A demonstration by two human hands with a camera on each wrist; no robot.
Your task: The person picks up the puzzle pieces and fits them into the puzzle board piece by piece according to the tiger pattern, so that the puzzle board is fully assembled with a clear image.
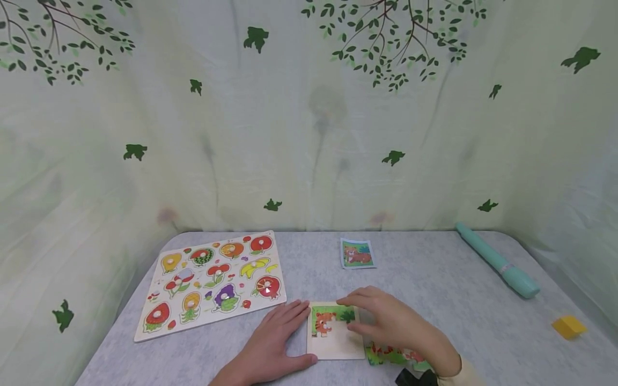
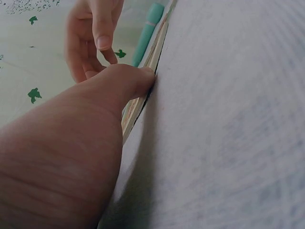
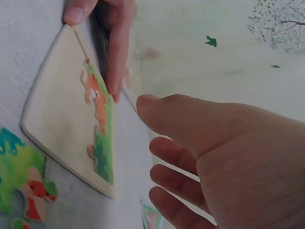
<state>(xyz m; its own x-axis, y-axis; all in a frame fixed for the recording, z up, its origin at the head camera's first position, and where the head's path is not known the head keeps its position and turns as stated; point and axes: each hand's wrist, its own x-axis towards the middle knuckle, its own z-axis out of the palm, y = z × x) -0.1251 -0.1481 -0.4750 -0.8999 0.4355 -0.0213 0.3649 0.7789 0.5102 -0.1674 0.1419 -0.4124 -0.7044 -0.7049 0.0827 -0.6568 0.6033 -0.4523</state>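
A small square wooden puzzle board [image 1: 335, 349] lies on the table; its upper part holds pieces with a tiger's head [image 1: 323, 323] and green leaves, while its lower part is bare wood. My left hand [image 1: 272, 340] rests along the board's left side, fingers straight, with the thumb touching the lower left corner. Over the board's right side hovers my right hand [image 1: 391, 321], its fingers loosely bent and nothing between them in the right wrist view. Loose jigsaw pieces [image 3: 24, 167] in green and red lie beside the board, partly under my right forearm.
A fruit peg puzzle [image 1: 212, 316] lies at the left. Behind the board is a small tiger picture card [image 1: 358, 254]. A teal pen-shaped object [image 1: 497, 262] and a yellow block [image 1: 569, 327] are on the right. A leaf-printed curtain [image 1: 309, 134] hangs behind the table.
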